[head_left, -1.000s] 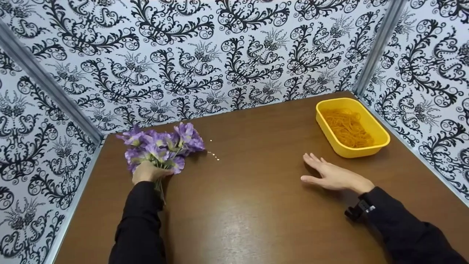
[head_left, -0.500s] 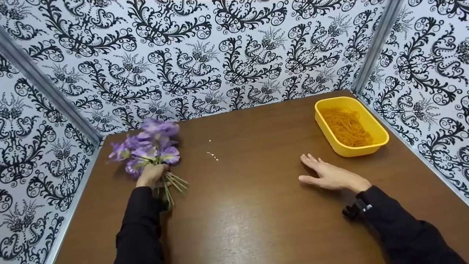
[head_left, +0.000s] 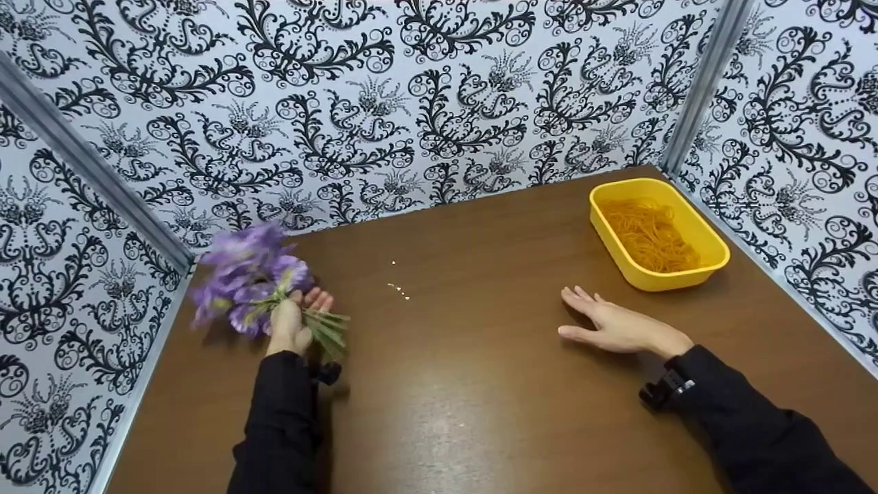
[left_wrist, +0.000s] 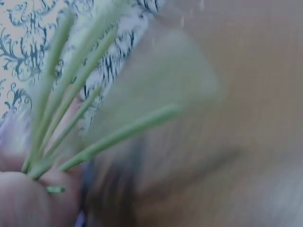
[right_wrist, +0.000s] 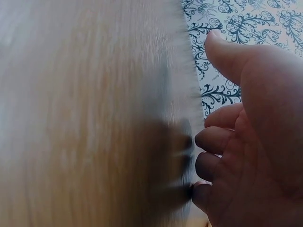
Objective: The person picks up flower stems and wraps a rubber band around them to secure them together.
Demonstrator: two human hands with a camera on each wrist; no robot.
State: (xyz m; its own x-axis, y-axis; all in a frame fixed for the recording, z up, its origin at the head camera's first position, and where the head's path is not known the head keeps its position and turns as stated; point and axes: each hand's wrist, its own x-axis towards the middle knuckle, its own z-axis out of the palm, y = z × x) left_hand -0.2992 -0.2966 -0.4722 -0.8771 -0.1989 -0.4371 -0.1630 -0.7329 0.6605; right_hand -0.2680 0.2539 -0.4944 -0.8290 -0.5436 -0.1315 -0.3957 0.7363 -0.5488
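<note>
At the left of the head view my left hand holds a bunch of purple flowers by its green stems. The thumb lies over the stems, and several fingertips show beyond them. Blossoms point to the far left, slightly blurred, while the cut ends stick out to the right. Close up in the left wrist view, the stems fan out from between thumb and fingers. My right hand is low at the table, palm down, fingers straight and holding nothing. It is nearest to a yellow tub of orange rubber bands.
The brown wooden table is bounded by patterned walls at the back and both sides. Small pale specks show on the tabletop near its middle. The tub is close to the back right corner.
My left hand has turned the bunch: the blossoms have swung left and the stem ends now point right. Its palm has rolled to face more upward. The right hand has hardly moved.
</note>
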